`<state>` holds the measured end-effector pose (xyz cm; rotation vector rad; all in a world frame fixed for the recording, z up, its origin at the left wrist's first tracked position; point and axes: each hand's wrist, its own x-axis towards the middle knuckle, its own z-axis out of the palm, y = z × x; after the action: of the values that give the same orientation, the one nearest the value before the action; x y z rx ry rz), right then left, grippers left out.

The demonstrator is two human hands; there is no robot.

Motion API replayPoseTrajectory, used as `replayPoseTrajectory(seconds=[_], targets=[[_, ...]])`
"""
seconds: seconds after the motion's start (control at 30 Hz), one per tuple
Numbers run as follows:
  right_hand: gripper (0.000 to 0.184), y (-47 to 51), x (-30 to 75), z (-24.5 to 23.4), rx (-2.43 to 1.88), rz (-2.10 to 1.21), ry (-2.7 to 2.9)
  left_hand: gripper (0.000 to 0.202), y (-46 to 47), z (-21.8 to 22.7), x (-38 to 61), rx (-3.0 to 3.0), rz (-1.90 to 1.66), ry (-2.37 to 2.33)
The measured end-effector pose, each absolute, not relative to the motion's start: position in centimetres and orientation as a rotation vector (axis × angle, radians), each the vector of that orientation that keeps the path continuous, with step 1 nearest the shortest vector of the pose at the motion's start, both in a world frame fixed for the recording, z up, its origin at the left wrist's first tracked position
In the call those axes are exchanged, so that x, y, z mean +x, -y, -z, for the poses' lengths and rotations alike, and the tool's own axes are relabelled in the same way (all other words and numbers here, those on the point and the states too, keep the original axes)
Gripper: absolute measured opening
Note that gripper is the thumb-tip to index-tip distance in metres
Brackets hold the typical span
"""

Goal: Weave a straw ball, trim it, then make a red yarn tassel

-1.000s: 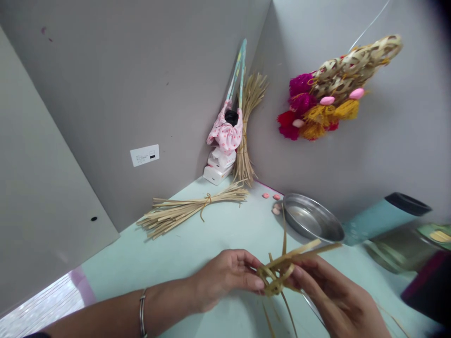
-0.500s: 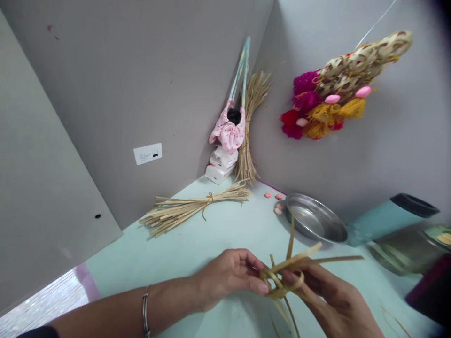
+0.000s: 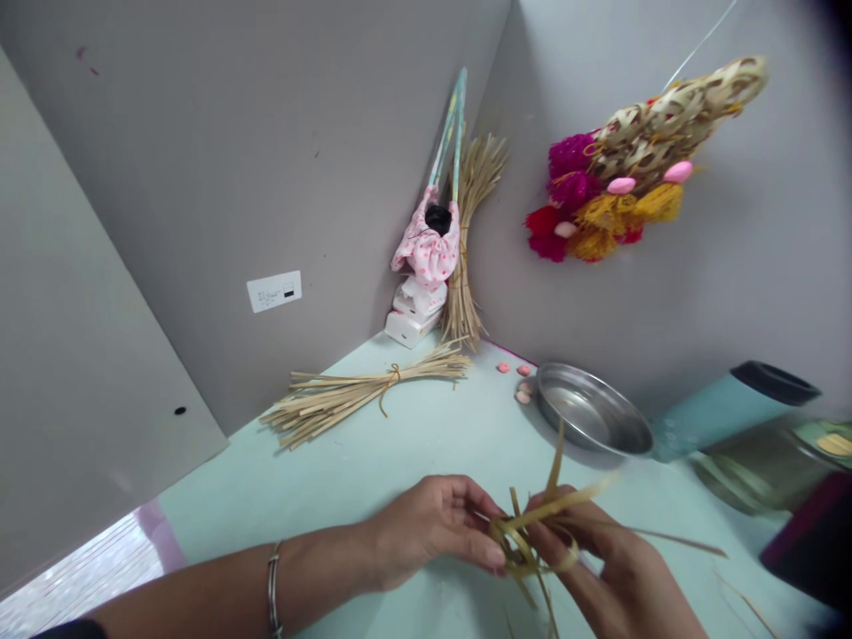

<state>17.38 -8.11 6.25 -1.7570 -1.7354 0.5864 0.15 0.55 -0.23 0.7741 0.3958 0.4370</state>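
Woven piece (image 3: 517,541): a small, open lattice of flat yellowish-tan strips, loose ends sticking out.
Hold: one side pinched between thumb and fingers of the left hand (image 3: 443,531), the other side in the fingers of the right hand (image 3: 609,555).
Upright strip (image 3: 555,463): stands up beyond the right hand's fingers.
Broad strip (image 3: 557,507): slants across the right hand's fingers, far end blurred.
Thin strip (image 3: 682,538): runs out past the right hand's knuckles.
Lower ends (image 3: 549,605): hang between both hands.

Looks like craft wkshop: tied straw bndl (image 3: 366,393), tasselled woven pc (image 3: 649,158).
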Motion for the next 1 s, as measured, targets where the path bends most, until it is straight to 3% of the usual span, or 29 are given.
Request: replayPoseTrajectory(seconds=[1.0], targets=[[0.025, 8.8, 17.8, -5.0, -1.810, -0.519, 1.572, 0.045, -0.7, 0.5, 0.2, 0.727, -0.416, -0.373]])
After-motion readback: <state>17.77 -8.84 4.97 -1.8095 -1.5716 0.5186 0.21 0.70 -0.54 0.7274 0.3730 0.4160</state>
